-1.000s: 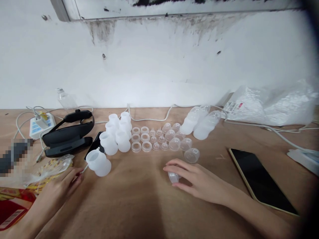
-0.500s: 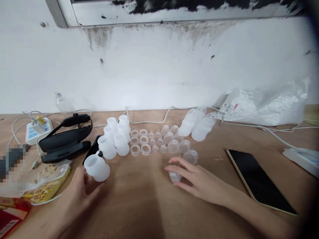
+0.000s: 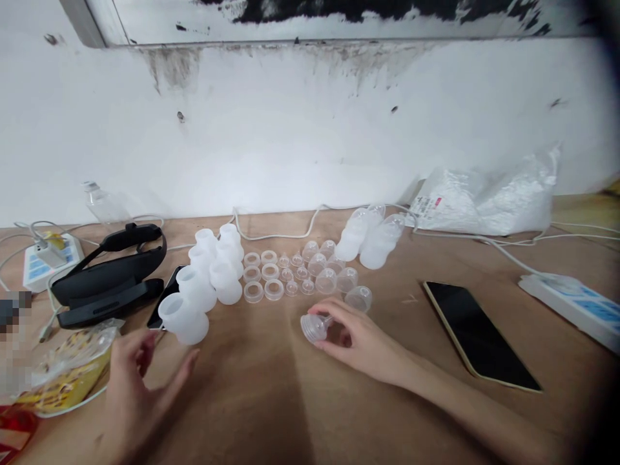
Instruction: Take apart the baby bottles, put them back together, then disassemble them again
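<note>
My right hand (image 3: 356, 336) pinches a clear ribbed piece with a nipple-like tip (image 3: 314, 327), tilted on its side. Thumb and fingers of my left hand (image 3: 145, 374) are spread with nothing between them, just in front of the nearest white bottle (image 3: 186, 318). Several more white bottles (image 3: 226, 282) stand in two rows behind it. To their right lie several translucent rings (image 3: 253, 292), small clear nipples (image 3: 291, 287) and clear domed caps (image 3: 358, 298). Farther back at the right, white bottles with clear domes (image 3: 375, 250) lean together in rows.
A black phone (image 3: 479, 332) lies at the right, near a power strip (image 3: 576, 303) and a plastic bag (image 3: 484, 200). At the left are a black headset (image 3: 111, 271), another power strip (image 3: 51, 261), a yellow packet (image 3: 72, 381) and a cable. A white wall (image 3: 271, 148) rises behind.
My right hand has closed on the clear piece and turned it on its side. My left hand has drawn slightly away from the nearest bottle, still spread. The view has shifted a little right.
</note>
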Motion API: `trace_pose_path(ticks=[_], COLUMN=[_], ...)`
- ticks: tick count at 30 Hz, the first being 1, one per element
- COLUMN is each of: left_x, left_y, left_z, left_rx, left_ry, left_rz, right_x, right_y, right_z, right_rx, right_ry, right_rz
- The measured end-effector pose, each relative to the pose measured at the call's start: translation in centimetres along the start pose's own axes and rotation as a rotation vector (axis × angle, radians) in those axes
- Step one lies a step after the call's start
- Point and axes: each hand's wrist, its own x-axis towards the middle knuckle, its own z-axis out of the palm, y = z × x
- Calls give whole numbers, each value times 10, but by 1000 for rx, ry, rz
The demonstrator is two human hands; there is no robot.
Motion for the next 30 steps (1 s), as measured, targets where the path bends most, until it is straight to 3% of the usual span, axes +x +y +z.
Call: trace_pose_path(ticks=[2, 3, 5, 9, 13, 19, 26, 28, 30], left_x=[-5, -5, 0, 17, 23, 21, 24, 23, 22], left_y=[23, 36, 59, 78, 74, 73, 74, 74, 74], left_z=[3, 9, 27, 75, 99, 96, 96, 95, 94], left_rx=[-13, -25, -38, -162, -169, -142, 31, 74, 118], left_ry=[-122, -274, -471, -597, -596, -592, -556, -528, -489], left_rz=[374, 462, 451, 424, 405, 408, 436, 438, 436], right_x=[4, 7, 12, 19, 21, 32, 36, 37, 38], right_y=[-2, -3, -5, -8, -7, 1, 10, 13, 16], right_z=[8, 12, 20, 29, 28, 34, 39, 34, 29], right_rx=[7, -7, -64, -153, -163, -223, 252, 107, -122], right_ry=[-34, -47, -39, 3, -2, 64, 266, 348, 338], right_rz=[-15, -30, -72, -130, -163, -157, 180, 122, 43])
